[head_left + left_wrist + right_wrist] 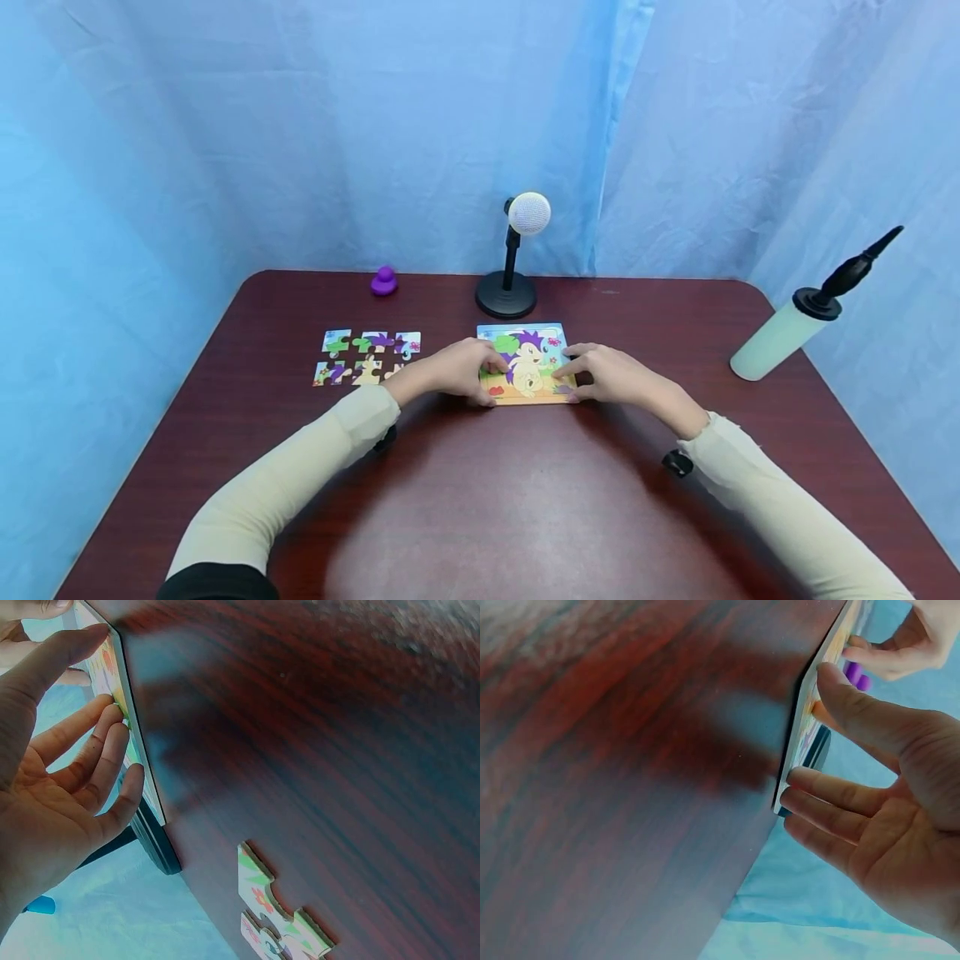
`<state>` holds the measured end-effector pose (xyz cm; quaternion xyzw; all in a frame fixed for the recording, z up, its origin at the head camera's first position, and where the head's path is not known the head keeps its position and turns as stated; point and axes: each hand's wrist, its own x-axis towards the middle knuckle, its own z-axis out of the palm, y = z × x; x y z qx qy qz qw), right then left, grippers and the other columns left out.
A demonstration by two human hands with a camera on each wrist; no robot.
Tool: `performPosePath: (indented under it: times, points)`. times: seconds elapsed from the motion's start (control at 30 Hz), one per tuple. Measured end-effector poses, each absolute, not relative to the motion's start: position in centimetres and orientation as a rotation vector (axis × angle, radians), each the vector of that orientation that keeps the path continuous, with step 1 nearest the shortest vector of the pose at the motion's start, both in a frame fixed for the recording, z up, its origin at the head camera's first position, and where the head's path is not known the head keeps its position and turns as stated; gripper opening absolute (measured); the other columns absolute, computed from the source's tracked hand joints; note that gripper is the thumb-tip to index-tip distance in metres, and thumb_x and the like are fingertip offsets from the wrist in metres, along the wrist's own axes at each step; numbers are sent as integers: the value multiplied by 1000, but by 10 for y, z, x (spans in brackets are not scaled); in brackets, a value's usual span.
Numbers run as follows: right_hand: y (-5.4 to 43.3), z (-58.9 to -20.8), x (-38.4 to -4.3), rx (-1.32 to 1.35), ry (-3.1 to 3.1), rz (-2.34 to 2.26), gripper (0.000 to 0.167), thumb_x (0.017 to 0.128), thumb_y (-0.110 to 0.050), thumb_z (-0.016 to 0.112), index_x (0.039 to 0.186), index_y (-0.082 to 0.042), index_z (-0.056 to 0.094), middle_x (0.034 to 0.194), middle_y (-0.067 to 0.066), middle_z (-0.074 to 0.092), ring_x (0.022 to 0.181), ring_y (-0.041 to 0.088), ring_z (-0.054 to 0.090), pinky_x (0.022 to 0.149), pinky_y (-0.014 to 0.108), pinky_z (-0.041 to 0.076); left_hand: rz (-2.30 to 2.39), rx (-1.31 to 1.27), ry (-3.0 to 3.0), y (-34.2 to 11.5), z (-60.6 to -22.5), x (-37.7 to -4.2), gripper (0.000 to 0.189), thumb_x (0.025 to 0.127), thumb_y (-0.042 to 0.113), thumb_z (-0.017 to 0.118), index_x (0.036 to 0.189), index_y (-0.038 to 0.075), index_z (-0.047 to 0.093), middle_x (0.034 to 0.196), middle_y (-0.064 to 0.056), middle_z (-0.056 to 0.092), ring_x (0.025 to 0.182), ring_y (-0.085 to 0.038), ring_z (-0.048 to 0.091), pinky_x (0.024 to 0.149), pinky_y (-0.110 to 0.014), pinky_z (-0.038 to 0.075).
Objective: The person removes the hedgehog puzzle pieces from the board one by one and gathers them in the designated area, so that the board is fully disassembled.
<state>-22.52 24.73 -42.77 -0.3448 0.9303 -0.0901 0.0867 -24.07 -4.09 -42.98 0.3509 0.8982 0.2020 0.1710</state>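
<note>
A flat jigsaw board [525, 396] with a purple-haired cartoon animal on it lies on the table. On its left side rests my left hand [467, 369], thumb at the near left corner and loosely bent fingertips touching the picture. My right hand [609, 372] touches the right side. In the right wrist view, that hand's [885, 817] thumb and nearly straight fingers meet the board's edge [799, 724], with a finger reaching over the face. To the left, several jigsaw pieces [335, 340] lie in two rows, partly hidden by the left forearm.
Behind the board stands a white-headed microphone [529, 214] on a black round base [506, 295]. A purple knob-shaped object [384, 282] sits at the back left. A pale green hand pump [780, 342] with a black nozzle is at the right edge. Blue curtains [420, 142] surround the dark red table [525, 500].
</note>
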Motion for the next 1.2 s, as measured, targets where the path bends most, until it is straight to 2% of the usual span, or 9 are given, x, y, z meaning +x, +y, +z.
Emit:
performPosePath:
  times: [0.3, 0.7, 1.0, 1.2]
  points:
    - [246, -427, -231, -958, 2745, -300, 48, 83, -28, 85, 127, -13, 73, 142, 20, 60, 132, 39, 55, 105, 54, 49, 567, 979, 2542, -39, -428, -241, 52, 80, 29, 88, 127, 13, 72, 117, -6, 65, 111, -21, 58, 101, -38, 49]
    - [242, -424, -236, -917, 2719, -368, 52, 79, -30, 89, 126, -14, 74, 133, 16, 63, 120, 32, 59, 100, 49, 52, 571, 930, 2544, -38, -427, -240, 51, 81, 28, 87, 128, 14, 72, 118, -5, 64, 110, -19, 56, 101, -39, 49]
    - [247, -427, -246, -868, 2662, -484, 53, 80, -29, 88, 128, -14, 73, 151, 21, 50, 140, 43, 44, 110, 57, 44, 582, 919, 2534, -39, -428, -241, 52, 81, 28, 87, 128, 13, 71, 118, -5, 65, 109, -19, 56, 101, -38, 49]
    - [253, -431, -255, -873, 2640, -531, 54, 82, -30, 87, 130, -14, 71, 153, 21, 47, 141, 43, 42, 111, 60, 41, 585, 917, 2525, -39, -429, -241, 52, 81, 29, 87, 129, 14, 71, 118, -5, 64, 108, -19, 56, 101, -37, 49]
